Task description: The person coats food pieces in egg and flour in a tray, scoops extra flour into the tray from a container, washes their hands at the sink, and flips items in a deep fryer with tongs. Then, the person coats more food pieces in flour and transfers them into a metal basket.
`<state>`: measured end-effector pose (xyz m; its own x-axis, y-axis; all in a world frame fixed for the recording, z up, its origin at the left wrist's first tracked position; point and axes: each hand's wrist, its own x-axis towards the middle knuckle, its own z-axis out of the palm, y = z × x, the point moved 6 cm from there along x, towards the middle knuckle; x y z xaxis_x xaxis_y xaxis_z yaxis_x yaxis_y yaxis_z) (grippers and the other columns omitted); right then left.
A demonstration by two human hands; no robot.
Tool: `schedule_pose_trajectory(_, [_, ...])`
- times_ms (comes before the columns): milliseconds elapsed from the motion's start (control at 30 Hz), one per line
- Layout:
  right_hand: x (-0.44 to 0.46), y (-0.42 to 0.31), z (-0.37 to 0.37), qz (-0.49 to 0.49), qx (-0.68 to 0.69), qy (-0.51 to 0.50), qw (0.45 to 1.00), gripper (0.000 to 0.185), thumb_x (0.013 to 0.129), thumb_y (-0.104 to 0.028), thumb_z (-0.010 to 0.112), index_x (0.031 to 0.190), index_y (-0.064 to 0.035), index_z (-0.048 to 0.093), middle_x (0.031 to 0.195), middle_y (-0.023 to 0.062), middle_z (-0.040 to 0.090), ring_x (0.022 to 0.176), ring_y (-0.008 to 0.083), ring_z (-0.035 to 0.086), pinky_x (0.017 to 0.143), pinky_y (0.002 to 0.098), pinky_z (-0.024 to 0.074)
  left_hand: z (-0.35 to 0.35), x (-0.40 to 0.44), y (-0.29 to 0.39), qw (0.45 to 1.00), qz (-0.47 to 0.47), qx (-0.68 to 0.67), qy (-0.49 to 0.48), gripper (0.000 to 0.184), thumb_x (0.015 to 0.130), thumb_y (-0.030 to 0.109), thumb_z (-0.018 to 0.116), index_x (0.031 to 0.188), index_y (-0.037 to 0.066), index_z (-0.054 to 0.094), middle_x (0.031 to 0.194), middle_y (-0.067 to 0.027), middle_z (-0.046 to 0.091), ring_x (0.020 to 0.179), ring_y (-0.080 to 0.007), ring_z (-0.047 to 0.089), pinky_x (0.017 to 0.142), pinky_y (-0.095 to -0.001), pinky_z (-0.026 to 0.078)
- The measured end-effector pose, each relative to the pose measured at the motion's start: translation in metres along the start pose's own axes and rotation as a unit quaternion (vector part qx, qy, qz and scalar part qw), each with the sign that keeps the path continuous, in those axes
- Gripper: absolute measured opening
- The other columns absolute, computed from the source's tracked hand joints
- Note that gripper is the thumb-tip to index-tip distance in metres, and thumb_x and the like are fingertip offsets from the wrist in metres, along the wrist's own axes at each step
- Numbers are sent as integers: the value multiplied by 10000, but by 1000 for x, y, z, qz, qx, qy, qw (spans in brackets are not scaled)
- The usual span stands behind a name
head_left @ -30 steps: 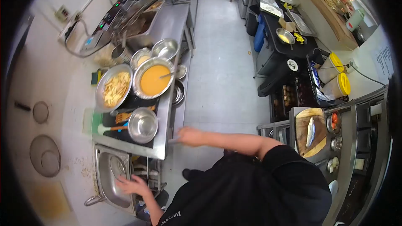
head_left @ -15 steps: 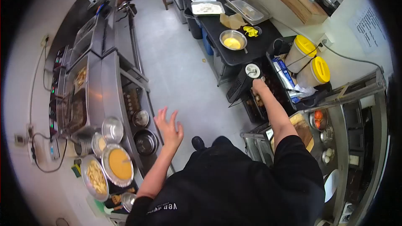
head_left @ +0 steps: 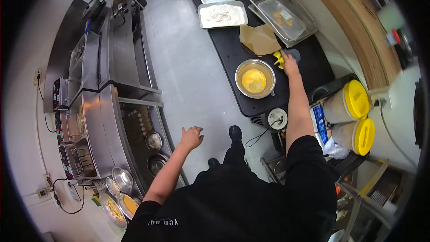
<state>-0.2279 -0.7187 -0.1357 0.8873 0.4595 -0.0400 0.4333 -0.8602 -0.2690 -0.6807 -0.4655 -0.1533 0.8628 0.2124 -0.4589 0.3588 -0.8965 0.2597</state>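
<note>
My right hand reaches over the black table, its fingers closed on a crumpled yellow cloth that they partly cover. Just beyond the hand is a small grey, rounded item, partly hidden. A steel bowl of yellow, egg-like liquid stands on the table to the left of this hand. Brown paper lies behind the cloth. My left hand hangs over the floor, fingers loosely apart and holding nothing.
A tray of white flour and clear plastic containers are farther back on the black table. Yellow-lidded tubs stand at right. Steel fryers line the left side. A corded white-topped appliance sits below the table corner.
I have stepped forward toward the black table. My right hand has moved from the dark area beside the white-topped appliance to the yellow cloth. My left hand's fingers are less spread.
</note>
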Motion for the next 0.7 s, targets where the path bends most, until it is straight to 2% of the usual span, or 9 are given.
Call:
schedule_pose_trajectory(33, [14, 33, 31, 41, -42, -12, 998, 427, 854, -88, 448, 1279, -124, 426, 1170, 198, 526, 1060, 340, 536, 887, 435, 443, 6, 8, -12, 999, -14, 13, -29, 334, 806, 252, 567, 1116, 127, 569, 1087, -78, 574, 1050, -256, 537, 957, -641, 272])
schedule_pose_trajectory(167, [-25, 43, -40, 267, -31, 65, 961, 286, 888, -236, 436, 984, 11, 542, 880, 240, 630, 854, 380, 619, 743, 449, 496, -15, 30, -12, 998, -38, -38, -9, 309, 817, 261, 563, 1084, 108, 588, 1063, -105, 588, 1027, -260, 552, 938, -576, 329])
schedule_pose_trajectory(267, [-76, -28, -154, 203, 179, 186, 945, 472, 898, -365, 461, 715, 51, 586, 629, 193, 576, 582, 259, 547, 579, 386, 446, -63, 39, 0, 945, -12, -263, 192, 231, 839, 220, 562, 971, 45, 635, 966, -142, 629, 936, -295, 594, 844, -434, 454])
schedule_pose_trajectory(367, [-95, -112, -171, 45, 456, -73, 886, 263, 886, -225, 544, 785, 9, 610, 652, -16, 563, 554, 76, 462, 505, 254, 378, -121, 33, 30, 852, -58, -471, 220, 306, 899, 325, 517, 1023, 75, 643, 981, -90, 648, 918, -202, 611, 779, -316, 479])
schedule_pose_trajectory(467, [-119, -253, -135, -113, 485, -310, 810, 190, 867, -179, 572, 837, 5, 610, 695, -24, 553, 598, 60, 477, 543, 241, 396, -151, 25, 52, 554, -31, -820, 140, 543, 916, 526, 353, 1239, 113, 498, 1038, -52, 621, 926, -176, 593, 845, -326, 453])
schedule_pose_trajectory(533, [-115, -345, -86, -260, 324, -318, 852, 155, 861, -156, 589, 884, -4, 601, 754, -17, 567, 675, 62, 512, 580, 240, 418, -142, 30, 46, 347, 39, -932, 100, 669, 873, 612, 338, 1351, 144, 328, 1233, -53, 481, 1067, -182, 507, 905, -334, 415])
schedule_pose_trajectory(567, [-118, -392, -59, -196, 464, -296, 812, 142, 860, -148, 593, 883, -9, 589, 738, -25, 546, 678, 63, 511, 577, 233, 416, -142, 20, 41, 264, 41, -963, 36, 752, 849, 652, 342, 1405, 158, 232, 1341, -49, 392, 1158, -184, 445, 954, -337, 382])
schedule_pose_trajectory(667, [-141, -501, 26, -130, 751, -308, 569, 127, 858, -135, 595, 924, -33, 557, 761, -12, 543, 722, 76, 532, 603, 216, 435, -150, -18, -37, 300, -52, -882, 360, 840, 854, 641, 355, 1412, 55, 127, 1427, -108, 242, 1317, -223, 218, 1072, -331, 193])
schedule_pose_trajectory(700, [-143, -531, 49, -136, 736, -264, 609, 139, 860, -139, 594, 942, -38, 546, 804, 1, 551, 726, 80, 536, 611, 214, 440, -149, -45, -64, 346, -203, -804, 438, 842, 873, 594, 377, 1404, 9, 87, 1445, -137, 181, 1340, -235, 155, 1082, -338, 165])
